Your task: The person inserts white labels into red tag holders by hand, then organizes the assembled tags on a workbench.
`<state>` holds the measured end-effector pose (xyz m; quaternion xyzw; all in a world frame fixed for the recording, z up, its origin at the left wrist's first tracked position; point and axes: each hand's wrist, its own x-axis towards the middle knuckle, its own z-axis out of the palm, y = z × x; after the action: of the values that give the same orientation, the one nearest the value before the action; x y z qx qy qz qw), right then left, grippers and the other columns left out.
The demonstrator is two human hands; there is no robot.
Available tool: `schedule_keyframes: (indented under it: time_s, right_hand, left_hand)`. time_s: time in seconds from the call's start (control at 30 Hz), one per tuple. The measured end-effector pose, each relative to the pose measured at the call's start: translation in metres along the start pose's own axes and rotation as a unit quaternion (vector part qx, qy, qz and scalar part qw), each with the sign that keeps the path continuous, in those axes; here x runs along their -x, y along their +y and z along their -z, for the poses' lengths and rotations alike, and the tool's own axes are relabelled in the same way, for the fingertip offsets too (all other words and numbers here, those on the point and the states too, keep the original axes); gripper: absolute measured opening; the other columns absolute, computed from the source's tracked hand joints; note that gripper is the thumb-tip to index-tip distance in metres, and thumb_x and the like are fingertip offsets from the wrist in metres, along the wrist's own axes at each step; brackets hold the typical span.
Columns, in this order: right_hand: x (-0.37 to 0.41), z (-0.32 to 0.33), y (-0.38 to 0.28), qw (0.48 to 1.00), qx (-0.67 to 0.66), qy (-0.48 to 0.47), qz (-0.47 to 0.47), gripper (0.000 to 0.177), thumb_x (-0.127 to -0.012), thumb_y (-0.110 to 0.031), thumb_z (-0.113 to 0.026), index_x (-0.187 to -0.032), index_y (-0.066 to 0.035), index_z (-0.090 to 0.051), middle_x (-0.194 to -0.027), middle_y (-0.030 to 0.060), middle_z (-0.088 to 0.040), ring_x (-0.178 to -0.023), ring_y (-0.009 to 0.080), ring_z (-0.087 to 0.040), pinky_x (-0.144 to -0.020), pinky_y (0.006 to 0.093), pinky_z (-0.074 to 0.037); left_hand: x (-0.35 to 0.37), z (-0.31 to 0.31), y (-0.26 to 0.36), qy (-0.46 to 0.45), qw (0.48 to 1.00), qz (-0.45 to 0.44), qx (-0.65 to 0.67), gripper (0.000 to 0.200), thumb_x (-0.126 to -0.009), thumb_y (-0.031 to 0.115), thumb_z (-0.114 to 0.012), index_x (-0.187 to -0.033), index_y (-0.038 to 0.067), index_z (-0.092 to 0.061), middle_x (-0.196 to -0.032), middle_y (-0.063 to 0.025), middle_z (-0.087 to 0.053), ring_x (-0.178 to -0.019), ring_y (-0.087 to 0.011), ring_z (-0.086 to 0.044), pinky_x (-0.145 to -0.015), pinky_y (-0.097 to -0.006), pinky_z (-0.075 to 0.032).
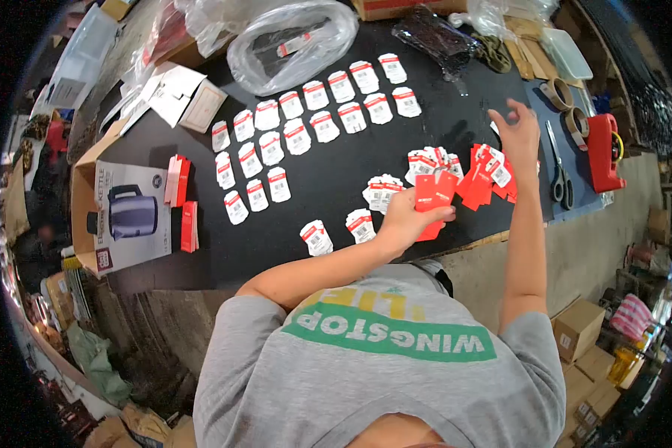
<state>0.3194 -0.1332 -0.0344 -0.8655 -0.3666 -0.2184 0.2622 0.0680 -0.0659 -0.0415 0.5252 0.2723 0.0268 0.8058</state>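
My left hand [405, 224] is closed round several red cards [434, 191], fanned out at the table's near edge. Raised above the right end of the table, my right hand [520, 128] has its fingers apart and loosely curled. A thin white piece [494, 128] shows right beside its thumb. Below that hand lies a loose heap of red cards and white tags [487, 175]. Beyond my left hand is a pile of red-and-white tags [431, 160], with another pile [384, 193] to its left. Two smaller stacks, one a tag stack [317, 237], lie near the front edge.
Rows of tag stacks [296, 137] cover the middle of the black table [201, 269]. A kettle box [131, 216] and red card bundles [190, 226] are at left. Scissors [558, 170], tape rolls [575, 125] and a red tape dispenser [605, 153] lie right. Plastic wrap [250, 56] is at the back.
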Motion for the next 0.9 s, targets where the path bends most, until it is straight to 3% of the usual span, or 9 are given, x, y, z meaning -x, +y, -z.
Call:
schedule_keyframes:
  time_s: [0.03, 0.1, 0.23, 0.33, 0.47, 0.53, 0.63, 0.8, 0.9]
  right_hand:
    - [0.001, 0.000, -0.017, 1.000, -0.003, -0.004, 0.004, 0.021, -0.079, -0.015, -0.070, -0.090, 0.001, -0.064, -0.080, 0.0127, -0.062, -0.068, 0.0181, -0.064, -0.053, 0.0275, -0.049]
    - [0.004, -0.003, -0.061, 0.977, -0.192, -0.093, -0.021, 0.024, -0.073, -0.016, -0.074, -0.092, -0.003, -0.067, -0.086, 0.0132, -0.060, -0.075, 0.0213, -0.063, -0.063, 0.0307, -0.051]
    - [0.028, -0.036, -0.127, 0.871, -0.373, -0.313, -0.060, 0.017, -0.069, -0.009, -0.074, -0.082, 0.000, -0.068, -0.081, 0.0145, -0.064, -0.071, 0.0239, -0.063, -0.066, 0.0335, -0.050]
    - [0.041, -0.059, -0.161, 0.882, -0.358, -0.304, -0.027, 0.012, -0.068, -0.004, -0.070, -0.079, 0.001, -0.068, -0.078, 0.0171, -0.065, -0.071, 0.0265, -0.064, -0.066, 0.0348, -0.050]
    - [0.049, -0.063, -0.187, 0.910, -0.256, -0.324, -0.023, 0.017, -0.069, -0.013, -0.073, -0.077, 0.001, -0.067, -0.081, 0.0184, -0.064, -0.076, 0.0343, -0.063, -0.069, 0.0405, -0.050]
    - [0.051, -0.065, -0.192, 0.948, -0.184, -0.259, -0.008, 0.018, -0.069, -0.014, -0.075, -0.077, 0.001, -0.068, -0.076, 0.0137, -0.064, -0.069, 0.0276, -0.062, -0.062, 0.0372, -0.048]
    - [0.050, -0.069, -0.196, 0.953, -0.160, -0.255, -0.027, 0.021, -0.070, -0.019, -0.075, -0.075, 0.000, -0.068, -0.073, 0.0137, -0.064, -0.068, 0.0291, -0.062, -0.063, 0.0381, -0.048]
    - [0.046, -0.079, -0.195, 0.931, -0.171, -0.314, -0.075, 0.018, -0.071, -0.019, -0.073, -0.076, -0.001, -0.069, -0.074, 0.0147, -0.066, -0.066, 0.0281, -0.063, -0.063, 0.0365, -0.049]
    - [0.040, -0.077, -0.190, 0.909, -0.221, -0.346, -0.076, 0.018, -0.073, -0.018, -0.072, -0.077, 0.000, -0.069, -0.073, 0.0112, -0.066, -0.064, 0.0204, -0.062, -0.061, 0.0318, -0.048]
  left_hand:
    - [0.008, 0.007, 0.005, 0.005, 1.000, 0.001, 0.004, 0.026, -0.083, 0.012, -0.068, -0.104, -0.002, -0.061, -0.093, -0.0128, -0.069, -0.085, -0.0172, -0.068, -0.074, -0.0277, -0.054]
    - [0.023, 0.019, 0.014, 0.004, 0.986, 0.038, 0.161, 0.028, -0.089, 0.013, -0.062, -0.111, -0.003, -0.057, -0.102, -0.0151, -0.067, -0.093, -0.0215, -0.067, -0.080, -0.0317, -0.055]
    - [0.048, 0.042, 0.025, 0.045, 0.985, 0.017, 0.167, 0.027, -0.092, 0.015, -0.058, -0.112, -0.004, -0.056, -0.104, -0.0163, -0.066, -0.094, -0.0231, -0.067, -0.076, -0.0306, -0.055]
    - [0.065, 0.058, 0.032, 0.083, 0.981, -0.005, 0.173, 0.028, -0.092, 0.015, -0.058, -0.112, -0.004, -0.055, -0.103, -0.0165, -0.066, -0.094, -0.0227, -0.066, -0.076, -0.0305, -0.056]
    - [0.082, 0.082, 0.033, 0.142, 0.966, -0.029, 0.216, 0.028, -0.093, 0.013, -0.055, -0.115, -0.005, -0.054, -0.108, -0.0192, -0.063, -0.098, -0.0246, -0.065, -0.082, -0.0335, -0.054]
    - [0.087, 0.091, 0.035, 0.170, 0.954, -0.053, 0.242, 0.029, -0.093, 0.013, -0.056, -0.115, -0.005, -0.054, -0.109, -0.0207, -0.063, -0.099, -0.0262, -0.064, -0.082, -0.0338, -0.054]
    - [0.091, 0.106, 0.035, 0.193, 0.952, -0.067, 0.228, 0.028, -0.092, 0.013, -0.056, -0.114, -0.005, -0.055, -0.110, -0.0212, -0.063, -0.099, -0.0269, -0.064, -0.082, -0.0336, -0.054]
    - [0.086, 0.121, 0.034, 0.211, 0.954, -0.088, 0.196, 0.028, -0.092, 0.013, -0.056, -0.114, -0.004, -0.055, -0.111, -0.0199, -0.063, -0.100, -0.0264, -0.064, -0.081, -0.0327, -0.054]
    - [0.082, 0.128, 0.038, 0.212, 0.948, -0.116, 0.208, 0.027, -0.093, 0.012, -0.056, -0.113, -0.005, -0.056, -0.108, -0.0191, -0.064, -0.099, -0.0262, -0.065, -0.081, -0.0327, -0.054]
